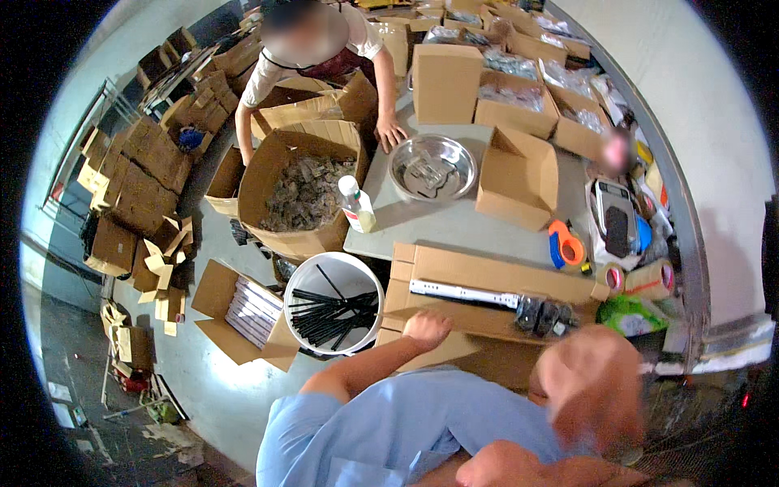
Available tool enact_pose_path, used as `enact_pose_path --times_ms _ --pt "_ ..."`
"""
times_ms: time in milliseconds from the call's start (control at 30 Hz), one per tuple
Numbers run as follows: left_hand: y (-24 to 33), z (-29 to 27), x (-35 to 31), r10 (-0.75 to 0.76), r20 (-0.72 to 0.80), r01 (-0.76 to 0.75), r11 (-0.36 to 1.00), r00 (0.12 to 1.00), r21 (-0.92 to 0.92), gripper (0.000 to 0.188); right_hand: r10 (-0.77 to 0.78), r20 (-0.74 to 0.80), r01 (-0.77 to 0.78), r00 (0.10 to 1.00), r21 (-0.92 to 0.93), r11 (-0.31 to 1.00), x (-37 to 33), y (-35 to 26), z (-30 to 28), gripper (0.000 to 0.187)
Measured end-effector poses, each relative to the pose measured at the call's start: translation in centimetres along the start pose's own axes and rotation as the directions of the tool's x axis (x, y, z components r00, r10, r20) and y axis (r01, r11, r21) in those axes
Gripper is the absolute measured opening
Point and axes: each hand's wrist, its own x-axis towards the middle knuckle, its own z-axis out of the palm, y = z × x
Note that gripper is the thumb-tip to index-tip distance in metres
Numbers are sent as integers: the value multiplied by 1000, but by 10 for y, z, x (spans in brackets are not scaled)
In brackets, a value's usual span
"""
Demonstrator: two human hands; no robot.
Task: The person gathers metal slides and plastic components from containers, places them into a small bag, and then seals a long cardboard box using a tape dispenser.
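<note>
"Grey tabletop [389, 229], cartons [446, 85] along its far edge. Progress?"
"Partway, I'd judge: one silver rail [462, 292] lies on a flat carton [487, 264] near the near edge; black rods [329, 308] remain in the bucket [367, 278]."
"Hands?"
"Apart. Left hand [428, 329] curled by that carton; right hand [596, 381] blurred. I can't tell either's grip."
"Any writing?"
"Bottle [359, 209] label, unreadable."
</note>
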Motion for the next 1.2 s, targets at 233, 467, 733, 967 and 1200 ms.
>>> enact_pose_path --times_ms 233,467,733,967,1200 --pt "-3 -17 -4 135 42 -131 987 990 -88 24 449 -873 -952 190 -52 302 -133 173 -184 49" --pt "-15 7 2 188 -123 -200 975 974 -96 18 226 -971 -892 76 -168 -420 -192 289 -326 36" --pt "-20 1 10 177 -249 -212 970 952 -119 16 128 -977 -727 170 -212 -653 -192 334 -364 29" --pt "-22 -2 9 180 -213 -207 972 960 -115 16 159 -985 -930 71 -8 367 -163 255 -328 20" --pt "-16 -12 10 145 -66 -149 987 987 -67 18 605 -795 -932 31 196 305 -190 117 -148 32"
